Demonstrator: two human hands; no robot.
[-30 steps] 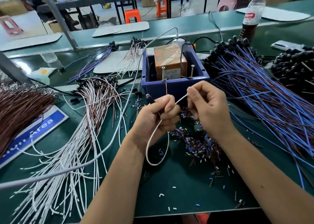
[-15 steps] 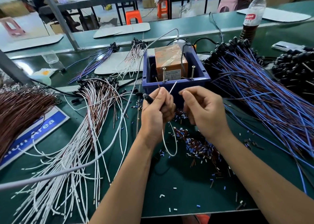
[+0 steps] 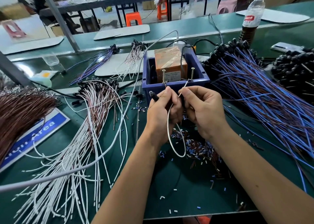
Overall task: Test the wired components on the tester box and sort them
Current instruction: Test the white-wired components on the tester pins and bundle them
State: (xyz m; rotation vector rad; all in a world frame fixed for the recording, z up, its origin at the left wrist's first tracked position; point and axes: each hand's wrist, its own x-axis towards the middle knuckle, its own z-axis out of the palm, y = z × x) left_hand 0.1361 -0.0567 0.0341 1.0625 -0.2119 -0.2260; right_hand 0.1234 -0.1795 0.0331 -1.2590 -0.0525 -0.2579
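Testing is midway: your left hand (image 3: 163,111) grips the component (image 3: 153,96), your right hand (image 3: 202,111) pinches its white wire (image 3: 169,132) toward the tester box (image 3: 175,86) screws just ahead; piles either side await sorting.

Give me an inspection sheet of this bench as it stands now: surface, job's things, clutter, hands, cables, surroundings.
Surface: green bench mat, strewn with wire.
Job's things: blue tester box holding an orange unit, two upright screws at its front; white-wired component looped below the hands, its ends raised towards the screws.
Clutter: cut insulation bits under the hands; white and brown wire pile to the left; blue wire pile to the right.
Hands: left hand grips the component's black head; right hand pinches the white lead.
Cables: grey cable arcs across the bench; black leads enter the box.
Surroundings: drink bottle, orange stools, phone.
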